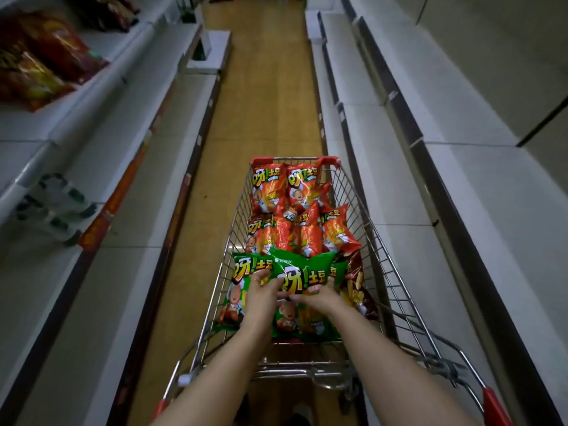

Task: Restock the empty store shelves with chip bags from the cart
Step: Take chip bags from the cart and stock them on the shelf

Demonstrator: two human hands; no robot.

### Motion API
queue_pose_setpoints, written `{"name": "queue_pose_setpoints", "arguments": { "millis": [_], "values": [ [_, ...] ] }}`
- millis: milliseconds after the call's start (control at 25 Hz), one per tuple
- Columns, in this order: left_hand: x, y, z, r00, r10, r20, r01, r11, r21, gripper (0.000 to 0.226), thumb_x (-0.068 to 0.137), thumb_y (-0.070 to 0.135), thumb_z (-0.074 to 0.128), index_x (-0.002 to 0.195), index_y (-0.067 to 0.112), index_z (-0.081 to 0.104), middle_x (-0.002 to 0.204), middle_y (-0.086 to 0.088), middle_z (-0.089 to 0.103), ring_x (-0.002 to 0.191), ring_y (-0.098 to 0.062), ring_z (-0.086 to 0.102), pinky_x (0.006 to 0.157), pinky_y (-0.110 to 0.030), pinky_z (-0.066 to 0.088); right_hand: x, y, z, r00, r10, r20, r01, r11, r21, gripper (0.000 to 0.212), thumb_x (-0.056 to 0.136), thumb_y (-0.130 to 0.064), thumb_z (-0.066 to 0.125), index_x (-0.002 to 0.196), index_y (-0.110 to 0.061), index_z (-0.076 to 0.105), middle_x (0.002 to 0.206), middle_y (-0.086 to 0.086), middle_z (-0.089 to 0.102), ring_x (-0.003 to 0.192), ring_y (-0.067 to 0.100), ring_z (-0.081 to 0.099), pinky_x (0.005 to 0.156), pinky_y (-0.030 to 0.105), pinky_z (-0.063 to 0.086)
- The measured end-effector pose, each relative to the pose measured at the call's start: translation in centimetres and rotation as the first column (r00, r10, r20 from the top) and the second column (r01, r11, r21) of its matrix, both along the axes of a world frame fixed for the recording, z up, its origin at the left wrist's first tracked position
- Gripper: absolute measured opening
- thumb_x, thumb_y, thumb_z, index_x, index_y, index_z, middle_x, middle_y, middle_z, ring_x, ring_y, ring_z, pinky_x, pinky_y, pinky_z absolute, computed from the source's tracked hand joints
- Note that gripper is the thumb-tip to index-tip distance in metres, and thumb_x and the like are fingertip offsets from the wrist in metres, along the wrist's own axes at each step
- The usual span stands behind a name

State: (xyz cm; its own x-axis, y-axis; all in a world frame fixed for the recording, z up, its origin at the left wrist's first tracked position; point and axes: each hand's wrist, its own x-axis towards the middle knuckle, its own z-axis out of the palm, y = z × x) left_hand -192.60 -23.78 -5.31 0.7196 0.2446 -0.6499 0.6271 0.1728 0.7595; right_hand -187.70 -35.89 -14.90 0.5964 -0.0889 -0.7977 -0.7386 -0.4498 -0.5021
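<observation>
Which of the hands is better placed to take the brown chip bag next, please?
Probably the right: the right hand holds the green bag on the side next to the brown bag, while the left hand holds its far side.

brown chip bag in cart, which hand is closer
Right. The right hand holds the middle green bag just left of the brown chip bag; the left hand is farther left, on that bag's other side.

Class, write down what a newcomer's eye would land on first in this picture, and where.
The bright red chip bags piled in the wire cart mid-aisle grab attention first. Nearer the camera, the left hand and right hand hold a green chip bag. White shelves line both sides.
</observation>
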Motion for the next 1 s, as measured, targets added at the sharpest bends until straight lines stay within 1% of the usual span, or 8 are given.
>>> {"name": "queue_pose_setpoints", "arguments": {
  "millis": [120,280,400,480,640,800,880,1000],
  "values": [
    [0.0,0.2,-0.5,1.000,0.014,-0.007,-0.014,1.000,0.009,0.034,0.093,0.008,0.050,0.126,0.010,0.043,0.106,-0.013,0.058,0.077,-0.015,0.057,0.065,-0.025,0.043,-0.9,0.0,-2.0,0.995,0.070,0.064,-0.063,0.992,-0.105,0.095,0.067,-0.035,0.081,0.140,-0.007,0.026,0.138,0.009,0.047,0.126,0.026,0.046,0.104,0.037,0.041],
    [-0.1,0.6,-0.2,1.000,-0.014,0.002,0.013,1.000,0.007,0.036,0.094,0.007,0.051,0.128,0.011,0.042,0.097,-0.007,0.057,0.083,-0.018,0.056,0.071,-0.030,0.044,-0.7,-0.6,-0.6,0.993,0.003,0.116,0.013,0.990,-0.138,0.082,0.068,-0.032,0.082,0.133,-0.010,0.038,0.133,0.008,0.051,0.124,0.027,0.048,0.099,0.036,0.043],
    [-0.2,1.1,-0.1,0.997,-0.075,0.004,0.075,0.997,0.018,0.042,0.092,0.008,0.054,0.132,0.010,0.040,0.117,-0.015,0.057,0.102,-0.026,0.055,0.091,-0.036,0.043,-0.9,-1.1,1.3,0.978,-0.067,0.199,0.093,0.988,-0.124,0.081,0.073,-0.027,0.079,0.138,-0.008,0.034,0.137,0.011,0.047,0.125,0.030,0.047,0.098,0.040,0.043],
    [-0.4,1.5,0.7,0.989,-0.146,0.035,0.145,0.989,0.040,0.048,0.091,0.011,0.057,0.136,0.011,0.039,0.129,-0.018,0.052,0.107,-0.026,0.053,0.092,-0.036,0.043,-1.2,-1.7,3.4,0.939,-0.166,0.300,0.186,0.982,-0.039,0.071,0.072,-0.026,0.079,0.130,-0.009,0.041,0.130,0.011,0.053,0.117,0.030,0.053,0.095,0.041,0.046],
    [-0.5,1.8,4.3,0.920,-0.336,0.203,0.337,0.941,0.030,0.068,0.087,0.027,0.064,0.145,0.016,0.030,0.139,-0.011,0.045,0.115,-0.022,0.053,0.091,-0.030,0.042,-2.6,-2.6,10.1,0.743,-0.423,0.518,0.336,0.906,0.258,0.039,0.072,-0.019,0.079,0.102,-0.017,0.055,0.109,0.008,0.066,0.092,0.023,0.065,0.086,0.045,0.053],
    [-0.4,1.5,9.9,0.782,-0.471,0.408,0.489,0.870,0.066,0.077,0.083,0.042,0.064,0.148,0.026,0.026,0.145,-0.002,0.040,0.125,-0.017,0.044,0.092,-0.028,0.035,-5.6,-2.2,18.4,0.531,-0.440,0.724,0.337,0.894,0.295,0.038,0.072,-0.024,0.078,0.103,-0.018,0.057,0.102,0.002,0.068,0.090,0.019,0.067,0.081,0.042,0.055],
    [-0.9,1.2,13.0,0.685,-0.540,0.489,0.561,0.819,0.119,0.072,0.085,0.041,0.061,0.147,0.026,0.027,0.138,0.002,0.045,0.112,-0.006,0.047,0.086,-0.019,0.037,-7.8,-2.2,22.0,0.448,-0.425,0.786,0.349,0.893,0.284,0.038,0.073,-0.029,0.077,0.105,-0.022,0.057,0.102,-0.002,0.068,0.091,0.017,0.067,0.082,0.042,0.055],
    [-2.2,0.5,17.3,0.574,-0.557,0.600,0.631,0.768,0.109,0.054,0.087,0.033,0.060,0.135,0.032,0.036,0.099,0.020,0.053,0.076,0.012,0.050,0.057,-0.001,0.044,-11.0,-2.2,26.5,0.335,-0.441,0.833,0.373,0.874,0.313,0.035,0.074,-0.033,0.075,0.105,-0.024,0.061,0.101,-0.002,0.070,0.091,0.017,0.068,0.083,0.045,0.055]
  ]
}}
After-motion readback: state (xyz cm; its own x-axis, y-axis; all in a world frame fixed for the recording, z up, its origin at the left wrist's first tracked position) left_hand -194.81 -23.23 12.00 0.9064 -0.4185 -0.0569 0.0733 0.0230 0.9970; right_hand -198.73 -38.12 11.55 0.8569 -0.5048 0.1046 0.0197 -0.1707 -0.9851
